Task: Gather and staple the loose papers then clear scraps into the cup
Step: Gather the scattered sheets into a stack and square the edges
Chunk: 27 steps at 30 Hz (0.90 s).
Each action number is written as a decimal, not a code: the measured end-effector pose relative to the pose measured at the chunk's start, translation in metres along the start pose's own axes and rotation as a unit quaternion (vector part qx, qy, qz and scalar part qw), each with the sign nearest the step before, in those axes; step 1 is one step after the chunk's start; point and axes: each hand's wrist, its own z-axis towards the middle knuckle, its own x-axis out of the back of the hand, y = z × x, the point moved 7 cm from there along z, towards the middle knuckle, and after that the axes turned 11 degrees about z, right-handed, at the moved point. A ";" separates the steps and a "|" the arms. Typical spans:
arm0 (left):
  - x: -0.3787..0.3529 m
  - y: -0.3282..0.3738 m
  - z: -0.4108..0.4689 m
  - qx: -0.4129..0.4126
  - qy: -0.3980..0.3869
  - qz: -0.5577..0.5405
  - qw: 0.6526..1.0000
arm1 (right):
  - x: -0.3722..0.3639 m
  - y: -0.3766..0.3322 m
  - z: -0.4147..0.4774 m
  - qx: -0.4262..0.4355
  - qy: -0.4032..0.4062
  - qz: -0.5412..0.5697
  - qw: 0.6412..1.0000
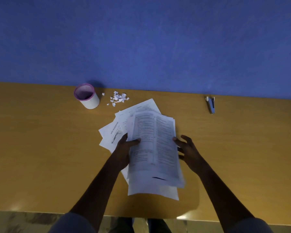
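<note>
Gathering is the step in hand. At frame centre the left hand (pixel 124 148) pinches the papers (pixel 155 145) at their left edge, thumb on top, while the right hand (pixel 187 149), fingers spread, touches their right edge. Squaring the fanned sheets likely comes next, then fetching the stapler (pixel 211 105). One cup (pixel 87 98) upper left, one stapler, one scrap heap (pixel 118 98); the sheets are too overlapped to count.

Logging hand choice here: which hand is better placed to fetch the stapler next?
Probably the right. The stapler lies far over on that side, the right hand is open beside the papers, and the left hand grips them.
</note>
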 end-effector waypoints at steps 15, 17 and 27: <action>0.008 0.016 -0.006 -0.025 0.017 0.086 0.996 | -0.015 -0.017 -0.005 0.092 -0.032 -0.027 0.995; 0.008 0.030 -0.008 -0.057 0.037 0.107 0.992 | -0.020 -0.033 -0.011 0.143 -0.013 -0.067 0.987; 0.001 0.125 -0.037 -0.250 0.110 0.120 0.954 | -0.050 -0.106 -0.056 0.338 -0.013 -0.028 0.941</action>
